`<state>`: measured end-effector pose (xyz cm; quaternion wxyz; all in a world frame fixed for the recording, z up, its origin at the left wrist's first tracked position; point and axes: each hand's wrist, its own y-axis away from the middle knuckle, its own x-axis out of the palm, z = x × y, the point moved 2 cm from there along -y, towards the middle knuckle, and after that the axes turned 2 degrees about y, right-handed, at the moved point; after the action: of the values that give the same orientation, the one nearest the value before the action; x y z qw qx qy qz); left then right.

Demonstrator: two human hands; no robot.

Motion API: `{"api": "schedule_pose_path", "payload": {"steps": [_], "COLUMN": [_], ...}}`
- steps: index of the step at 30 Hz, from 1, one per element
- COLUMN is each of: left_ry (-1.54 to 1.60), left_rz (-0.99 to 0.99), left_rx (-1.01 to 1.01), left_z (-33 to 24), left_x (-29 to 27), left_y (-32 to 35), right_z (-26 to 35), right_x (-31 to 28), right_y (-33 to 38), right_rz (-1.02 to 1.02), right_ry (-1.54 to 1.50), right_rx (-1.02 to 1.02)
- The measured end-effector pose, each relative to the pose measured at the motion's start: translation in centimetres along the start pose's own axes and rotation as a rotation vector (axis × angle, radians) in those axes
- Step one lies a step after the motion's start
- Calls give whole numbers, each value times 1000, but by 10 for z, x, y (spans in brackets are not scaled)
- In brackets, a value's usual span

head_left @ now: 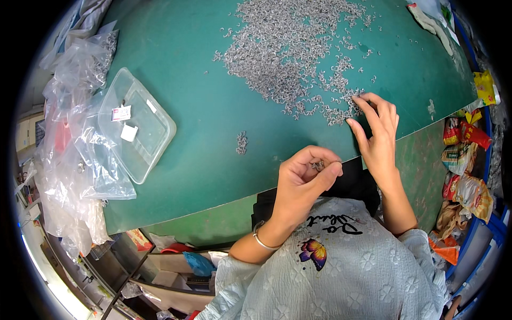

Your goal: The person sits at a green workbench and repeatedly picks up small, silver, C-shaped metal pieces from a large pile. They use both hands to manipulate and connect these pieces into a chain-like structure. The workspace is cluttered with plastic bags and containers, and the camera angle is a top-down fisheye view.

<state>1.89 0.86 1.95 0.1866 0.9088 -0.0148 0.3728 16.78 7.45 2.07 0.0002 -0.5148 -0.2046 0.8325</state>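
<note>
A wide heap of small grey metal hooks (pixel 277 48) spreads over the far middle of the green tabletop (pixel 202 149). My right hand (pixel 377 125) reaches to the heap's near right edge, thumb and fingers apart, with the fingertips touching the outermost pieces. Curled near the table's front edge, my left hand (pixel 306 178) cups several of the same small metal pieces (pixel 318 165) in its palm, thumb and index finger closed over them. A small separate cluster of metal hooks (pixel 241 143) lies on the table to the left of my left hand.
A clear plastic container (pixel 166 136) holding small labels sits on the left, beside crumpled clear plastic bags (pixel 80 122). At the far right lies a pale glove (pixel 432 26). Colourful packets (pixel 466 160) line the right side, and open shelving (pixel 176 261) stands below the table at left.
</note>
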Motion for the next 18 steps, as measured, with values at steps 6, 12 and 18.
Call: {"api": "schedule_pose_path", "payload": {"steps": [6,12,18], "left_ry": [-27,-21,-14], "left_rz": [-36,-55,-50], "left_rx": [9,37,12], "left_z": [-1,-3,-2], "left_x": [0,2,0], "left_y": [1,0,1], "right_z": [-8,-7,-7], "right_x": [8,7,7], "right_y": [1,2,2], "right_rz": [-64,-66,-44], "right_ry": [3,-27,-28], "right_rx": [-105,-128,-128]}}
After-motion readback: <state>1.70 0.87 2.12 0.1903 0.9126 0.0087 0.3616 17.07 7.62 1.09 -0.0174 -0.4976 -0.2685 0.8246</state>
